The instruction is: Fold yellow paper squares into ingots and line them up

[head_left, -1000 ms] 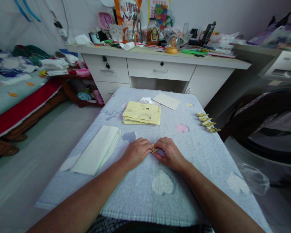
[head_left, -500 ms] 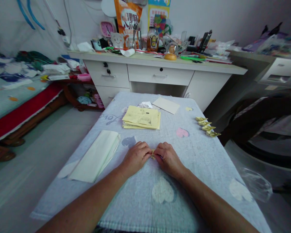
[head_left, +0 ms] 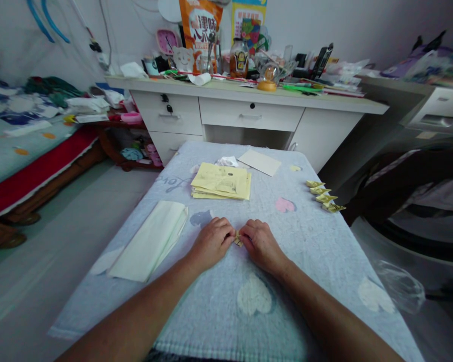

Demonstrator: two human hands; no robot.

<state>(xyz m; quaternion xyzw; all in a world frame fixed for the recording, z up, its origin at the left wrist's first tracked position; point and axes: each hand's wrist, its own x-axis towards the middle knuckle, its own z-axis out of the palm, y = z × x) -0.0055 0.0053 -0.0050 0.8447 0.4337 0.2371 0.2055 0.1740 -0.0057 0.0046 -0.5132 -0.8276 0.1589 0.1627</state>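
Between my two hands, just above the cloth, is a small folded piece of yellow paper [head_left: 238, 239]. My left hand [head_left: 214, 242] pinches its left side, and my right hand [head_left: 262, 245] pinches the right side; the fingers cover much of it. Beyond my hands lies a stack of yellow paper sheets [head_left: 221, 181] with dark marks on top. A row of several folded yellow paper pieces [head_left: 324, 197] with pointed ends lies along the right edge. To the left of my left hand rests a folded pale green-white sheet [head_left: 149, 241].
A light blue cloth with hearts [head_left: 287, 311] covers the table. At its far side are a pale card [head_left: 259, 162] and a crumpled white scrap [head_left: 227, 161]. Behind stands a white desk [head_left: 173, 113] crowded with items; a bed [head_left: 33, 161] is left, a washing machine [head_left: 438, 120] right.
My hands stay in nearly the same place, still pinching the folded paper. A little more of the paper shows between my fingers. The view has shifted slightly.
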